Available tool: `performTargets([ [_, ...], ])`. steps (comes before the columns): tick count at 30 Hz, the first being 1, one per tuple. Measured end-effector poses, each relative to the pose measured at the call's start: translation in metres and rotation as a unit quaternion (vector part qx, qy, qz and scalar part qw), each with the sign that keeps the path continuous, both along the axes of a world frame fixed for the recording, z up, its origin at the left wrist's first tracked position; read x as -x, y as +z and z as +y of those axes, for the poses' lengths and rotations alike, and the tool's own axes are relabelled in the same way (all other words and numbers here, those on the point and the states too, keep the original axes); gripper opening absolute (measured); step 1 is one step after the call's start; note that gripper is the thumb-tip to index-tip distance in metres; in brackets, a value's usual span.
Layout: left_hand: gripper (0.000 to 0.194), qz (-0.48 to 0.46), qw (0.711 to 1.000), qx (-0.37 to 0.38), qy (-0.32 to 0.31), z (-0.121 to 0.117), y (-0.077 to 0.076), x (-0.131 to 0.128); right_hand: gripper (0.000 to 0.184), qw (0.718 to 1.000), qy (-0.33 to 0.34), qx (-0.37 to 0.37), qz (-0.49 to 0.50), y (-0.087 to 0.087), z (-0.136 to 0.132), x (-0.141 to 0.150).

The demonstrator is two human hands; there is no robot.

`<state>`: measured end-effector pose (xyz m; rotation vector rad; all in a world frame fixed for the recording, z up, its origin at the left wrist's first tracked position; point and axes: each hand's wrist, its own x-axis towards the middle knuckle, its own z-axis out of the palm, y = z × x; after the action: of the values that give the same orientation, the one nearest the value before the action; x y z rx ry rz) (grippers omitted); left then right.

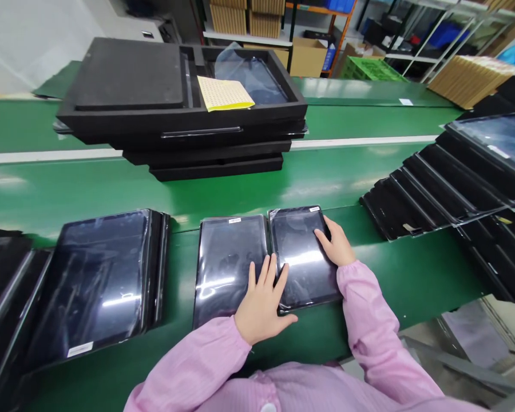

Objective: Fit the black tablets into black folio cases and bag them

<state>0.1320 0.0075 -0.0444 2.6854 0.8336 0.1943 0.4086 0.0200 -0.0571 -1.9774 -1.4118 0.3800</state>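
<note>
Two dark tablets with glossy screens lie side by side on the green bench in front of me. My left hand (260, 306) is spread with its palm down. Its fingertips reach over the right part of the left tablet (225, 257) and the near left edge of the right tablet (302, 274). At the right tablet's right edge is my right hand (338, 245), its thumb on the screen and its other fingers along the side, partly hidden. Each tablet has a small white label at its far edge, and clear film shows at the corners.
Stacked black foam trays (189, 123) stand ahead, with a yellow sticker sheet (225, 94) on top. A tablet stack (98, 280) is at left; a tall leaning stack (446, 177) rises at right. Beyond the green bench (335, 166) are cardboard boxes (306, 57) and a green crate (371, 68).
</note>
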Motion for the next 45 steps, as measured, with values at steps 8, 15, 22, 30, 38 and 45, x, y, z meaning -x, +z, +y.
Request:
performTargets([
  [8,0.044,-0.052,0.997,0.041,-0.048,0.017,0.01,0.015,0.053,0.99,-0.05,-0.04,0.125,0.003,-0.031,-0.003],
  [15,0.01,-0.066,0.987,0.069,-0.127,0.028,0.014,0.018,0.047,0.966,-0.121,-0.07,0.216,0.008,-0.064,-0.009],
  [22,0.028,-0.062,0.982,0.116,-0.133,0.037,0.017,0.013,0.044,0.945,-0.164,-0.084,0.272,0.013,-0.069,0.002],
  [30,0.029,-0.207,0.953,0.2,0.092,0.027,0.01,0.006,0.046,0.92,-0.221,-0.082,0.313,0.023,-0.082,0.014],
  [38,0.035,-0.164,0.961,0.221,0.03,0.03,0.023,0.017,0.068,0.929,-0.203,0.014,0.309,0.049,-0.084,0.038],
  [45,0.06,-0.112,0.985,-0.053,0.117,0.015,-0.015,0.011,0.037,0.992,-0.103,0.039,0.065,0.064,-0.088,0.07],
])
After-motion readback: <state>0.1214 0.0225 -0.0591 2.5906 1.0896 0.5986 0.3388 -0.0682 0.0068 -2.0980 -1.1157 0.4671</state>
